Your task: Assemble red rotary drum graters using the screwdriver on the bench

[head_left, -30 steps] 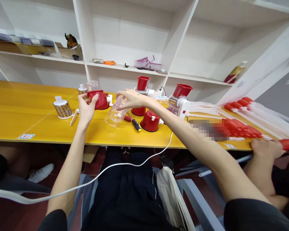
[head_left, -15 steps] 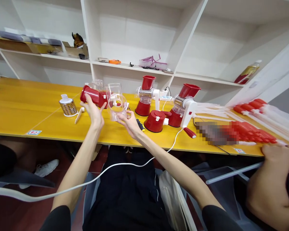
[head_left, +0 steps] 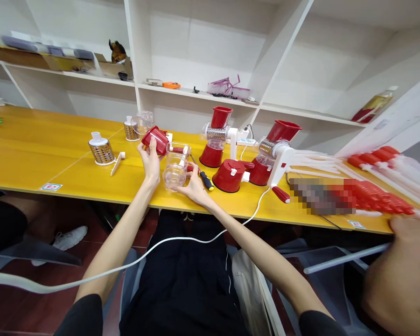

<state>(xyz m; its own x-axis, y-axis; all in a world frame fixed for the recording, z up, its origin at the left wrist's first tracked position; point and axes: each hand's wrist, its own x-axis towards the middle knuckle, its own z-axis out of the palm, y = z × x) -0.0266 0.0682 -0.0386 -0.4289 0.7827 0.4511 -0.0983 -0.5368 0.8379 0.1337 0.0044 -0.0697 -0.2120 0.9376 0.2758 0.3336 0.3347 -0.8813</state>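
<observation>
My left hand (head_left: 150, 162) grips a red plastic feed hopper (head_left: 156, 139), tilted above the table. Close beside it, my right hand (head_left: 196, 187) has its fingers around a clear plastic grater housing (head_left: 176, 171). The hopper and the housing are nearly touching; I cannot tell whether they meet. To the left stands a metal grater drum (head_left: 102, 150) with a white neck, and a white crank arm (head_left: 117, 163) lies by it. A screwdriver (head_left: 206, 181) with a black and yellow handle rests right of my right hand. Near it sits a red grater base (head_left: 227, 175).
Two assembled rotary graters (head_left: 215, 135) (head_left: 273, 151) stand to the right. Behind my hands are another drum (head_left: 131, 128) and clear parts. White cranks with red handles (head_left: 381, 193) lie far right, near another person's arm (head_left: 402, 261). A white cable (head_left: 255, 210) crosses the table edge.
The hopper has moved right and turned so its wide mouth shows differently. The clear housing has tipped and come lower, toward me. My view has shifted slightly.
</observation>
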